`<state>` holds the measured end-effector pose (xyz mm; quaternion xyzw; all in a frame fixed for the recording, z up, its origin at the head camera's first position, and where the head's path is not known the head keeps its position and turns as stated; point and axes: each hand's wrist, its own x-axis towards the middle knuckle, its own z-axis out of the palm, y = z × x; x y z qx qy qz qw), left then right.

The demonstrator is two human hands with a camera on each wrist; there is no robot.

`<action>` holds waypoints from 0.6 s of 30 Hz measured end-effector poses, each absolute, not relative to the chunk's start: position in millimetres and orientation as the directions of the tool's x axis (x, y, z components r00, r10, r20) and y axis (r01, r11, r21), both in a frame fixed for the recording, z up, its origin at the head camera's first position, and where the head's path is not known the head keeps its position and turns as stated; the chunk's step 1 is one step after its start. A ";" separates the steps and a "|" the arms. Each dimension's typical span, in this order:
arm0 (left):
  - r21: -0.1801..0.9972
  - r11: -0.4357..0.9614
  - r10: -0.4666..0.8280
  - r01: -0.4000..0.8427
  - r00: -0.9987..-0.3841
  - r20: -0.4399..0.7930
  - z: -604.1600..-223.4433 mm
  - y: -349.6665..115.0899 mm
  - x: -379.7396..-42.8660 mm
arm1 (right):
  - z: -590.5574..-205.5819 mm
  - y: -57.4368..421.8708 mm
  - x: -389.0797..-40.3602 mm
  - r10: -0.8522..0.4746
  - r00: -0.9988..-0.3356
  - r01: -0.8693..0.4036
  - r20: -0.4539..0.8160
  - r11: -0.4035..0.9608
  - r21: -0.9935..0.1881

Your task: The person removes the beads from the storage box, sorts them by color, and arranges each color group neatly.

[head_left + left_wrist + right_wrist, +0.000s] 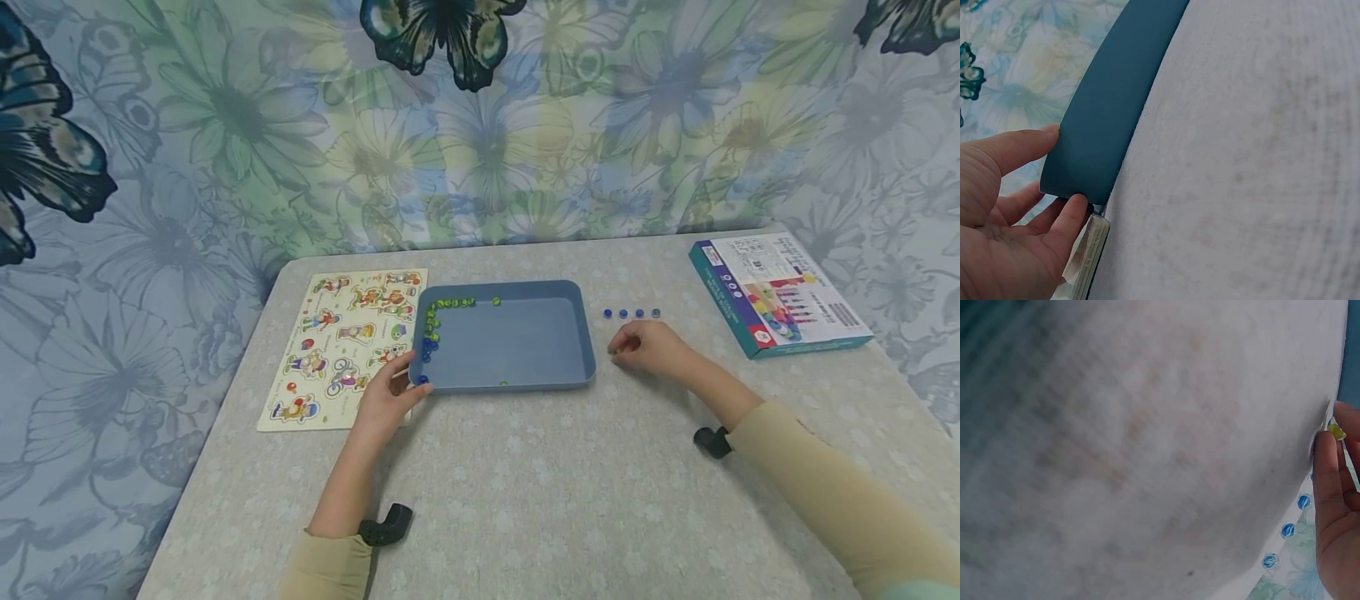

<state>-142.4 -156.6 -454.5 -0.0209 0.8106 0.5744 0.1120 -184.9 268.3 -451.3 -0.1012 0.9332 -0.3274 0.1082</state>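
My left hand (385,404) holds the near left corner of a blue tray (510,346), its thumb and fingers spread about the rim (1079,150). Inside the tray, several green beads (431,315) line the far left corner, with blue beads (427,346) below them along the left wall. One green bead (496,302) sits apart by the far wall. To the right of the tray, my right hand (651,348) is low over the table and pinches a yellow-green bead (1337,431) between its fingertips. Just beyond that hand, several blue beads (623,314) stand in a row.
A cream sheet of cartoon stickers (337,333) lies left of the tray, partly against its edge. At the far right of the table is a flat teal-and-white box (780,292). A wall with a floral covering (487,167) rises behind the table.
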 end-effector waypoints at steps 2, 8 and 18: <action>0.928 0.336 0.096 -0.161 -0.974 -0.204 -454.4 -156.4 -142.3 | -451.0 267.6 -184.5 -0.262 -0.955 -0.119 -0.136 0.762 -0.636; 0.926 0.343 0.097 -0.160 -0.974 -0.205 -455.3 -156.5 -142.3 | -450.3 265.7 -183.8 -0.275 -0.951 -0.127 -0.142 0.767 -0.629; 0.928 0.340 0.099 -0.153 -0.975 -0.197 -454.8 -156.2 -142.6 | -450.1 265.3 -184.5 -0.284 -0.948 -0.140 -0.143 0.775 -0.616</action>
